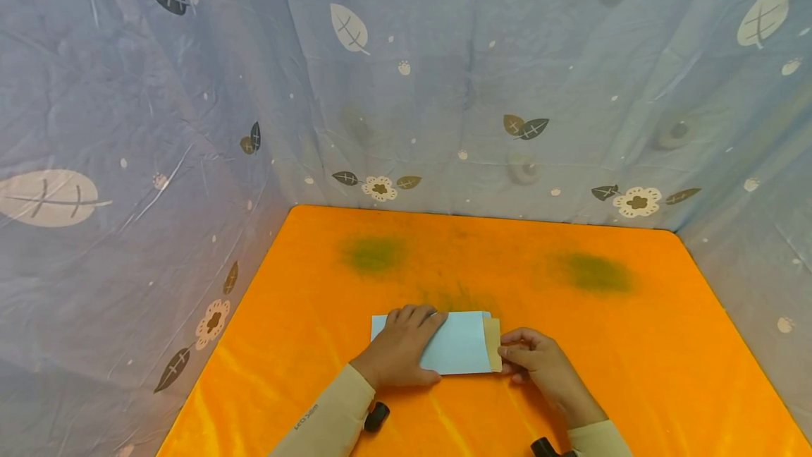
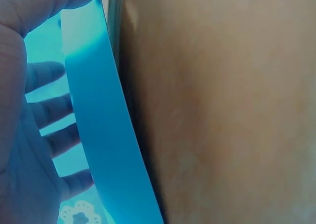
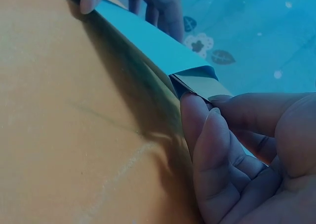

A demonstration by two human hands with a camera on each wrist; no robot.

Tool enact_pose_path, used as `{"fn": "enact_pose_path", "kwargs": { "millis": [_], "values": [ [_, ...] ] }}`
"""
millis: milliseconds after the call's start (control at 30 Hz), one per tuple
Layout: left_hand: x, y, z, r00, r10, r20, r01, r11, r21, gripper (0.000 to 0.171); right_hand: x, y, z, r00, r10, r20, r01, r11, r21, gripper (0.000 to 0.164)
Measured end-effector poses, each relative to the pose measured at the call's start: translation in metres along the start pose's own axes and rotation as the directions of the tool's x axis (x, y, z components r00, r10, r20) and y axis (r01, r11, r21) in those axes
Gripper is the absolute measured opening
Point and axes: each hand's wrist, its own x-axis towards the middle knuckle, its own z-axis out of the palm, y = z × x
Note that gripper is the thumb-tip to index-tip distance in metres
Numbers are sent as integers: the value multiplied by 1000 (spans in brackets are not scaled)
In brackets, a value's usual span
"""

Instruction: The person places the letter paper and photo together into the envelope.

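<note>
A flat, light-blue paper box (image 1: 458, 344) lies lengthwise across the near part of the orange table. My left hand (image 1: 401, 350) grips its left half from above, the thumb along the near side and the fingers over the far side. From the right end juts a tan cardboard flap (image 1: 493, 345). The thumb and fingers of my right hand (image 1: 547, 367) pinch this flap at its edge. In the right wrist view the box's end (image 3: 195, 78) gapes around the tan piece. The left wrist view shows the long blue side wall (image 2: 106, 115) against the left palm.
Orange cloth (image 1: 444, 259) with two dark greenish patches covers the table. Bluish-grey curtains (image 1: 431, 104) printed with leaves and flowers hang behind the table and at both sides. A black wrist device (image 1: 377, 417) sits by the left sleeve, another (image 1: 544, 447) by the right.
</note>
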Motion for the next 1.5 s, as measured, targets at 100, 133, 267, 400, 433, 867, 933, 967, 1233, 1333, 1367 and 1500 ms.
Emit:
{"fn": "enact_pose_path", "kwargs": {
  "millis": [100, 133, 267, 400, 433, 867, 933, 967, 1233, 1333, 1367, 1500],
  "values": [
    [0, 0, 0, 1000, -1, -5, 2, 1000, 12, 99, 2, 1, 0, 1000, 3, 0, -3, 1000, -12, 36],
    [0, 0, 1, 1000, -2, -6, 2, 1000, 15, 99, 2, 2, 0, 1000, 5, 1, -5, 1000, -14, 36],
    [0, 0, 1, 1000, 3, -5, -3, 1000, 21, 99, 4, 3, -2, 1000, 10, 8, -9, 1000, -23, 37],
    [0, 1, 1, 1000, 7, 1, -7, 1000, 28, 100, 5, 2, -2, 1000, 7, 14, -7, 999, -35, 38],
    [0, 1, 1, 1000, 8, 1, -8, 1000, 29, 99, 5, 1, -2, 1000, 10, 15, -9, 999, -36, 37],
    [0, -1, 0, 1000, 23, 9, -23, 1000, 12, 97, 6, 1, -5, 999, 20, 26, -19, 999, -39, 36],
    [0, -1, 0, 1000, 23, 8, -23, 1000, 8, 96, 6, 1, -5, 1000, 18, 25, -17, 999, -36, 37],
    [0, -2, 0, 1000, 22, 8, -22, 1000, 8, 96, 6, 2, -5, 1000, 13, 26, -13, 999, -34, 37],
    [-1, -6, -1, 1000, -2, 13, 2, 1000, 0, 99, 6, 6, -16, 1000, 1, -3, -1, 999, 44, 38],
    [-1, -7, -1, 1000, -5, 18, 6, 1000, -6, 100, 5, 6, -21, 1000, -4, 4, 4, 998, 66, 39],
    [-1, -7, -1, 1000, -5, 17, 6, 1000, -8, 100, 4, 6, -22, 1000, -5, 11, 5, 998, 69, 39],
    [-1, -6, -1, 1000, -4, 18, 5, 1000, -5, 100, 4, 6, -22, 1000, -6, 30, 4, 997, 74, 39]
  ]
}}
